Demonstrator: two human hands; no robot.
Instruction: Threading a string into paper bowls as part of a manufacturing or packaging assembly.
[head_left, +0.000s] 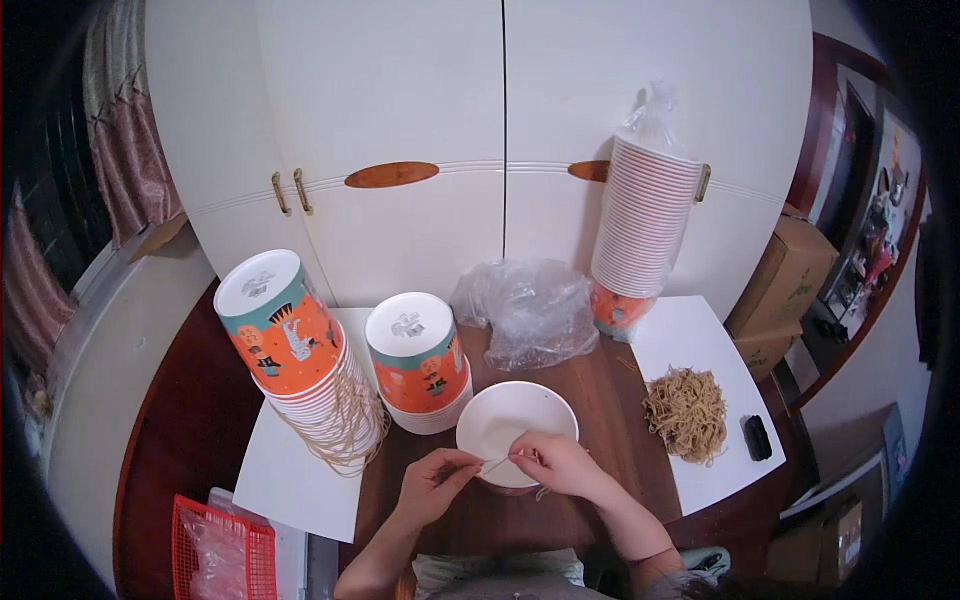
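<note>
remotely, i have the left hand [432, 488] and right hand [562, 464] pinching a thin pale strand [495, 464] over the near side of the white bowl [520, 410], where a slackened pinch might drop it inside.

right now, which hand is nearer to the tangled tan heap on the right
Right: the right hand is over the right side of the white bowl, with the tan heap farther right; the left hand is farther from the heap, at the bowl's left rim.
</note>
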